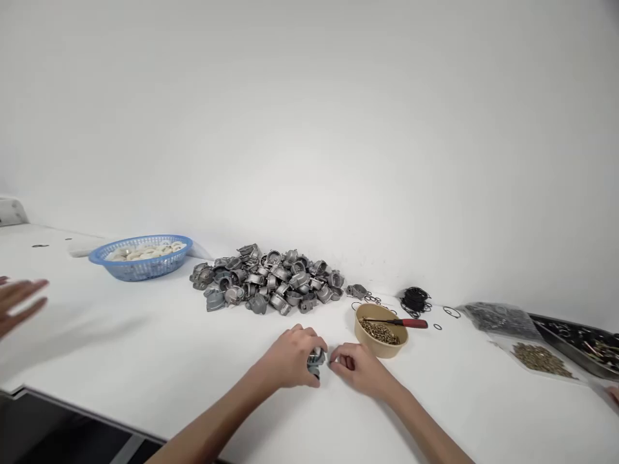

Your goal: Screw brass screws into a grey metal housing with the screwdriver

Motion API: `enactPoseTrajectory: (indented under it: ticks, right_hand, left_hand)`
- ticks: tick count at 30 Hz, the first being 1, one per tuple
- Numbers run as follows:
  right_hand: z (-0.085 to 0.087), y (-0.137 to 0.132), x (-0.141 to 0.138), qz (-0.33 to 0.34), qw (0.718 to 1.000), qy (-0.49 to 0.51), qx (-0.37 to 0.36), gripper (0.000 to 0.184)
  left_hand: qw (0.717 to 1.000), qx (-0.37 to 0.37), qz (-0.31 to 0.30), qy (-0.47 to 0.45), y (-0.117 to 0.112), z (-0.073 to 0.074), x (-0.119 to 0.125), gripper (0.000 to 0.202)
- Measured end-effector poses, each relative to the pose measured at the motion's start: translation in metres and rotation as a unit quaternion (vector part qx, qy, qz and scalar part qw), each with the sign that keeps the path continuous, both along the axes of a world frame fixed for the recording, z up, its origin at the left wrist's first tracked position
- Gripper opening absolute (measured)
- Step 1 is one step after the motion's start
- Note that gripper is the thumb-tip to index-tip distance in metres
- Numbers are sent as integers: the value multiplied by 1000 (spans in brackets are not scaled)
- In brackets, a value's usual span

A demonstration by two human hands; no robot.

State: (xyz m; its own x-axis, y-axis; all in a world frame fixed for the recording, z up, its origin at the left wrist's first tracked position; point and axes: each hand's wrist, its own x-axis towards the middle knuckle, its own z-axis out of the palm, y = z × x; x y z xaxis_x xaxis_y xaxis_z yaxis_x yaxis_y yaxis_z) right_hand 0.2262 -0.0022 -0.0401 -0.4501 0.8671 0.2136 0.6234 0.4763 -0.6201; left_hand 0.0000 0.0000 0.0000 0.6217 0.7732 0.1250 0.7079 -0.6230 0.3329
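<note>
Grey metal fitting (316, 361) is sitting low on the white table (145, 348), with the left hand (290, 357) curling closed around it. Right hand (355, 367) is pinching at its right side, just in front of the brown bowl (382, 338) of screws and the heap of fittings (271, 277)

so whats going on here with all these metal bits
A person at a white table holds one small grey metal part between both hands, left hand and right hand. Behind lies a pile of similar metal castings; a bowl of small brass pieces with a red-handled screwdriver across it sits beside the right hand. Another person's hand shows at far left.
</note>
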Motion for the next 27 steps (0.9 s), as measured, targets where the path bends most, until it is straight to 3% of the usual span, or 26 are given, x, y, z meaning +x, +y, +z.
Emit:
enactPoseTrajectory:
  ticks: [3,6,8,10,12,14,17,23,27]
  right_hand:
    - [0,1,1,-8,1000,3,-13,19]
    - [1,2,3,-17,1000,9,-19,24]
    - [2,2,4,-18,1000,11,-21,25]
    - [3,2,5,-18,1000,11,-22,25]
    - [4,1,5,-18,999,13,-23,25]
    - [3,2,6,-16,999,17,-24,25]
    - [0,4,9,-12,999,24,-28,25]
    - [-2,6,12,-3,999,34,-35,23]
    - [-3,7,14,-3,999,37,-40,23]
  left_hand:
    - [999,-4,-50,-18,3,-3,2,57]
    - [994,-21,-93,-47,19,6,-10,73]
    - [997,-3,-56,-57,41,21,-19,72]
    - [997,60,40,-6,72,38,-24,51]
    - [992,87,94,14,107,52,-25,45]
    - [987,86,125,45,139,59,-23,53]
    - [982,70,145,97,171,60,-17,65]
    - [977,100,141,126,188,53,-10,54]
    - [978,134,132,90,187,60,-11,59]
